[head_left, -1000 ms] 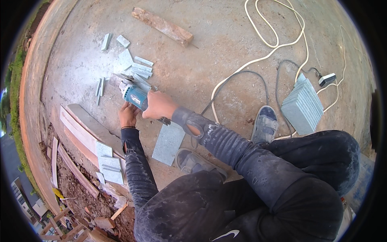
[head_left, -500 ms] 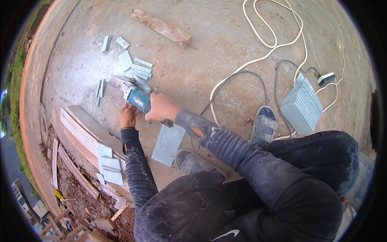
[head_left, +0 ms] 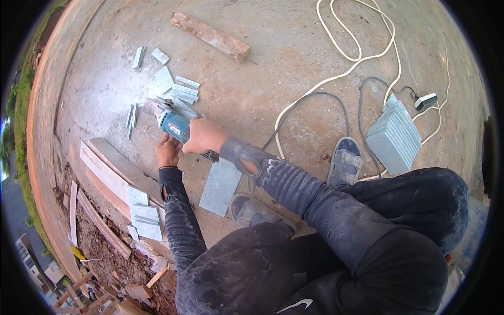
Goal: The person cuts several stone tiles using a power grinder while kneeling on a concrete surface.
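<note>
My right hand is wrapped round the body of a teal angle grinder, whose guarded head points up and left. Just below the tool is my left hand, its fingers curled up and partly hidden behind the grinder; what they grip is out of sight. Beyond the grinder head lie cut strips of pale grey-green tile, in whitish dust. A whole rectangular tile lies flat on the ground between my left forearm and my shoe.
To the right, a stack of tiles leans in a row beside a socket block. A cream cable and a dark cord loop over the concrete. A wooden beam lies far off. Left are curved boards and small tiles.
The grinder and my right hand have shifted slightly left, and the tool's head has turned a little. My left hand has stayed nearly in place.
</note>
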`<state>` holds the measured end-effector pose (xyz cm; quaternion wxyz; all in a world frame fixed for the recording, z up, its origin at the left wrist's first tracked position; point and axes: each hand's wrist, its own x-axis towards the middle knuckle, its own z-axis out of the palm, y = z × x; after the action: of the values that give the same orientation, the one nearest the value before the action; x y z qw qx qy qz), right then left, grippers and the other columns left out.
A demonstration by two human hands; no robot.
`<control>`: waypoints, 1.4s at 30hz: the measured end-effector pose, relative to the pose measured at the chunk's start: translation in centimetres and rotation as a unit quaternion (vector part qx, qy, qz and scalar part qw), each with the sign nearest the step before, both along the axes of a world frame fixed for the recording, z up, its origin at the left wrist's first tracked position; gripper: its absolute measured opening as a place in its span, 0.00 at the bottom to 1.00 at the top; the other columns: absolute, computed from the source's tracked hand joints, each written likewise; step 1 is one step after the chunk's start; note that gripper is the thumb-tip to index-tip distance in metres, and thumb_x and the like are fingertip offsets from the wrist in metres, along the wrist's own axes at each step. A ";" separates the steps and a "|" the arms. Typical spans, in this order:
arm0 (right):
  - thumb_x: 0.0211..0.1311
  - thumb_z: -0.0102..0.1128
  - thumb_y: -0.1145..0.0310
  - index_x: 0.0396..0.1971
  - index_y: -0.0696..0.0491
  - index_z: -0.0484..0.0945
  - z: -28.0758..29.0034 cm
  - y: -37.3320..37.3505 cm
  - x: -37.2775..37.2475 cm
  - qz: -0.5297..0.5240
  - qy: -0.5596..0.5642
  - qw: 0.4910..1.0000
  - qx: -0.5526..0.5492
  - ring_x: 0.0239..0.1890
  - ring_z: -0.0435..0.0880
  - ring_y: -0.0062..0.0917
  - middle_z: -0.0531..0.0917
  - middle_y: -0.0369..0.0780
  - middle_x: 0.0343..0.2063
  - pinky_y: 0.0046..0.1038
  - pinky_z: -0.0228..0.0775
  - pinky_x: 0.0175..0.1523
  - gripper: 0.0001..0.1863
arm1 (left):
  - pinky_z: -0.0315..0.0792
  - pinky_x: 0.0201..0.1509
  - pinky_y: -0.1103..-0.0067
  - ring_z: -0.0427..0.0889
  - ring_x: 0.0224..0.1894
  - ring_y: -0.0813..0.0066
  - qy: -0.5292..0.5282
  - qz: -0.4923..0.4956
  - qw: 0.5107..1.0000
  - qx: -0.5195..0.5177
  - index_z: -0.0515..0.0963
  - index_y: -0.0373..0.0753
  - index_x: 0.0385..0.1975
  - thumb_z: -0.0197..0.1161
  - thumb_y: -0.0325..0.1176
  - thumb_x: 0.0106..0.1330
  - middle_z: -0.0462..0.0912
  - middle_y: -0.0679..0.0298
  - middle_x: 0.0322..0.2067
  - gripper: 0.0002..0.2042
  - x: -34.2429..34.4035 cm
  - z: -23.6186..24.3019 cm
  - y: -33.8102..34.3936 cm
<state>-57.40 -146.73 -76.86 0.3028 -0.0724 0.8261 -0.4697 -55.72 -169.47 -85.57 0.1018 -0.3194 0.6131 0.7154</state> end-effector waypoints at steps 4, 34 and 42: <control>0.35 0.69 0.59 0.41 0.68 0.77 -0.5 0.0 0.2 -0.004 0.014 1.000 0.005 0.44 0.84 0.47 0.82 0.58 0.40 0.37 0.78 0.49 0.33 | 0.82 0.45 0.69 0.84 0.44 0.61 -0.004 0.005 1.000 -0.001 0.63 0.29 0.63 0.45 0.19 0.69 0.79 0.55 0.48 0.21 0.0 0.0 0.0; 0.35 0.71 0.57 0.42 0.69 0.75 -1.7 1.2 1.2 0.011 0.018 1.000 0.016 0.45 0.83 0.48 0.82 0.58 0.40 0.37 0.77 0.49 0.36 | 0.82 0.46 0.70 0.83 0.45 0.60 -0.015 0.003 1.000 -0.028 0.65 0.28 0.62 0.47 0.18 0.69 0.79 0.55 0.48 0.21 -0.1 0.4 0.4; 0.35 0.70 0.59 0.43 0.64 0.78 -0.7 1.9 1.3 0.012 -0.017 0.999 0.036 0.48 0.83 0.44 0.82 0.55 0.45 0.36 0.77 0.52 0.33 | 0.79 0.47 0.72 0.81 0.46 0.64 -0.009 -0.018 0.999 -0.028 0.65 0.32 0.62 0.45 0.20 0.69 0.78 0.58 0.47 0.21 -0.1 1.1 1.0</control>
<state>-56.09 -144.85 -77.52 0.3248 -0.0629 0.8364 -0.4370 -55.77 -168.47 -84.47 0.1116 -0.3171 0.6376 0.6932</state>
